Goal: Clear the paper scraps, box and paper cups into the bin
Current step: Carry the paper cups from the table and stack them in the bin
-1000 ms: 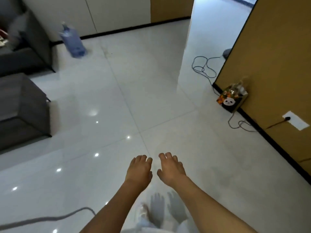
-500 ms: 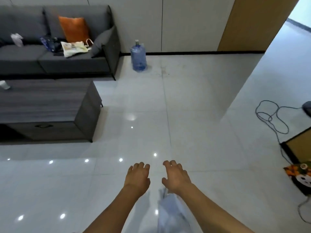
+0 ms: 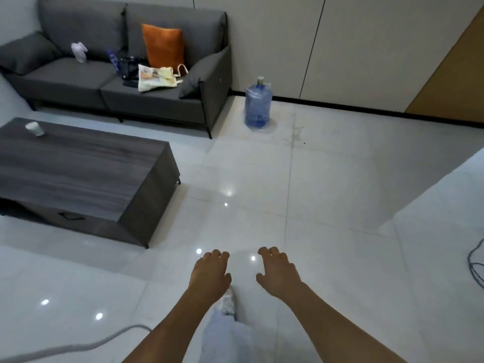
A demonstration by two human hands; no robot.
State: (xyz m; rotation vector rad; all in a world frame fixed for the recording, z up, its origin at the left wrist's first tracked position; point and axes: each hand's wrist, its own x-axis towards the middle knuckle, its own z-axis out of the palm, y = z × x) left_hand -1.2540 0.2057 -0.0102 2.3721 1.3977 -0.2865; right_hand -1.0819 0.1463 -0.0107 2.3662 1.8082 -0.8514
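Observation:
A white paper cup (image 3: 34, 128) lies tipped on the far left corner of the dark wooden coffee table (image 3: 86, 169). A crumpled white scrap (image 3: 79, 51) sits on the grey sofa (image 3: 78, 82). My left hand (image 3: 210, 274) and my right hand (image 3: 278, 271) hang over the white tiled floor, side by side and palm down, fingers loosely curled, holding nothing. Both are well to the right of the table and far from the cup. No bin or box is in view.
The sofa also holds an orange cushion (image 3: 163, 47), a cloth bag (image 3: 157, 77) and dark items. A blue water jug (image 3: 257, 104) stands by the wall. Cables lie on the floor at lower left (image 3: 78, 345) and far right (image 3: 475, 265). My leg and shoe (image 3: 228, 303) are below.
The view has swung left from the wooden wall and panda bag to the sofa and coffee table. My hands stay empty and have spread slightly apart.

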